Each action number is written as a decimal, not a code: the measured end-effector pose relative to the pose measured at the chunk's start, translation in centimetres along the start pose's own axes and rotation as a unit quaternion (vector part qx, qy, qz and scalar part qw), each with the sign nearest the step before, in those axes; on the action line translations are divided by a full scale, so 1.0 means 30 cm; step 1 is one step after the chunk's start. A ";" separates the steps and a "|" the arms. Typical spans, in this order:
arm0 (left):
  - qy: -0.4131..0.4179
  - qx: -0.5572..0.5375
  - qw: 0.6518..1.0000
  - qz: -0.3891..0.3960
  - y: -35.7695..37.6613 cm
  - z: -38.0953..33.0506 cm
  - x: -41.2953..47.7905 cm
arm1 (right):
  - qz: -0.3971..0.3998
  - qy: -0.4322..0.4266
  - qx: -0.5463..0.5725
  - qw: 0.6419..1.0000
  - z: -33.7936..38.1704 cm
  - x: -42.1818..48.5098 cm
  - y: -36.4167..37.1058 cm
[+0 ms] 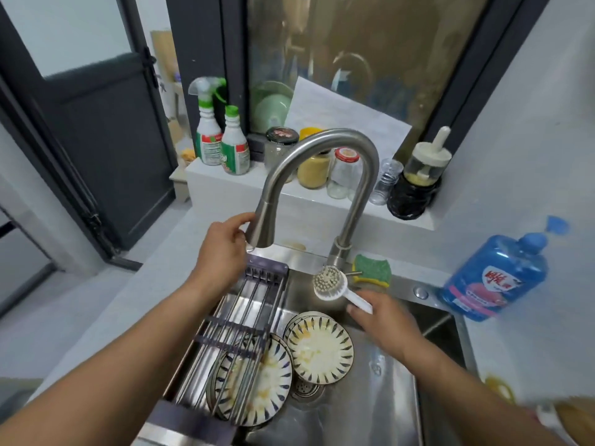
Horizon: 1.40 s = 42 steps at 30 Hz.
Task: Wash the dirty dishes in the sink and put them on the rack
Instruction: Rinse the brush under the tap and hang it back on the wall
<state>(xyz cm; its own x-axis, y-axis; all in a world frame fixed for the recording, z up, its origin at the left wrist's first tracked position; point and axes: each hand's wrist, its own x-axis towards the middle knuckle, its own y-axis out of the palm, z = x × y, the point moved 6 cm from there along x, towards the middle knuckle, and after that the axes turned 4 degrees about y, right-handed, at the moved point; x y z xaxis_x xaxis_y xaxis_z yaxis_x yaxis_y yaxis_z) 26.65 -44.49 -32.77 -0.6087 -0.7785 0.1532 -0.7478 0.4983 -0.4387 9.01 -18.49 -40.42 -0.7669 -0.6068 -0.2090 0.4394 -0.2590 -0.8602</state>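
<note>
The stainless steel sink (pixel 370 397) is spanned along its left edge by a slatted metal rack (pixel 238 317); open basin floor is left at the right. Soiled blue-patterned plates (pixel 318 349) are found in the basin, one partly under the rack. The brushed-steel gooseneck faucet (pixel 322 140) is gripped at its spout by the curled left hand (pixel 222 249). A white round-headed dish brush (pixel 331 281) is held by its handle in the right hand (pixel 383 317).

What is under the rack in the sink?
A dirty striped plate lies under the rack, in the sink. The rack covers the plate's left part, so it cannot be told whether more plates are stacked below it.
</note>
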 end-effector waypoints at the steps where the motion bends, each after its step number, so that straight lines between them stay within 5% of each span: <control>1: 0.023 0.022 0.999 0.013 -0.003 -0.021 -0.003 | -0.001 0.002 0.006 1.000 0.009 0.004 0.001; 10: -0.103 -0.105 0.974 0.173 0.161 -0.024 -0.174 | 0.049 0.021 0.098 0.994 0.031 -0.010 0.086; 20: -0.037 -0.163 0.941 0.294 0.432 -0.111 -0.252 | 0.098 0.055 0.118 0.987 -0.094 -0.082 0.081; 31: -0.159 -0.162 0.937 0.266 0.598 0.049 -0.094 | 0.097 0.101 0.110 0.984 -0.192 -0.118 0.078; 37: -0.100 -0.123 0.950 0.268 0.612 0.045 -0.021 | 0.100 0.077 0.078 0.989 -0.212 -0.104 0.053; 42: 0.032 -0.012 0.952 0.305 0.623 0.013 0.066 | 0.077 0.055 -0.011 0.995 -0.281 -0.101 0.023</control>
<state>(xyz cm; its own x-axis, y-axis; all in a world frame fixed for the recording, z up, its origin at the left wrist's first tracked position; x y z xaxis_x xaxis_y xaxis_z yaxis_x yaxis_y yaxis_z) 11.57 -36.86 -41.02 -0.9462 -0.3162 -0.0689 -0.2551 0.8596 -0.4428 7.68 -10.48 -44.30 -0.7387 -0.5516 -0.3874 0.5457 -0.1521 -0.8240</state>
